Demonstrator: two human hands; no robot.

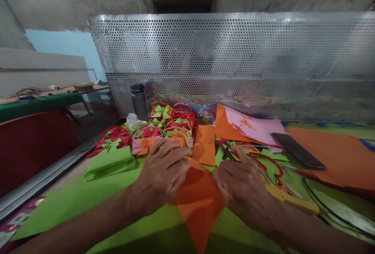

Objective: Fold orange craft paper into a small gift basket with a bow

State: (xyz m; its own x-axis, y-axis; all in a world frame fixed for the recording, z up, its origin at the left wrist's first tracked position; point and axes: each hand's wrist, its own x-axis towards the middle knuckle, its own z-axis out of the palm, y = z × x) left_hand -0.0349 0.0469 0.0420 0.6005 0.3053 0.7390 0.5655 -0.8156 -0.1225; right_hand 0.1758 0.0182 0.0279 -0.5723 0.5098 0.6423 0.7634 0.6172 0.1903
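Between my two hands is a piece of orange craft paper [200, 199], its lower part tapering to a point toward me. My left hand [165, 172] grips its left edge with the fingers curled. On the right edge, my right hand [237, 180] is closed on the same paper, thumb and fingertips near its upper right corner. A folded ridge shows along the top of the paper. Just beyond it lies a flat orange rectangle [204, 144]. The fingertips of both hands are partly hidden.
Small bow-decorated paper bags [149, 137] crowd the left back beside a dark bottle [139, 102]. A folded green packet [110, 160] lies nearer. At right are a yellow glue gun [293, 199], a dark phone [297, 150], pink sheets [254, 125] and an orange sheet [345, 156]. A perforated metal screen [234, 90] stands behind.
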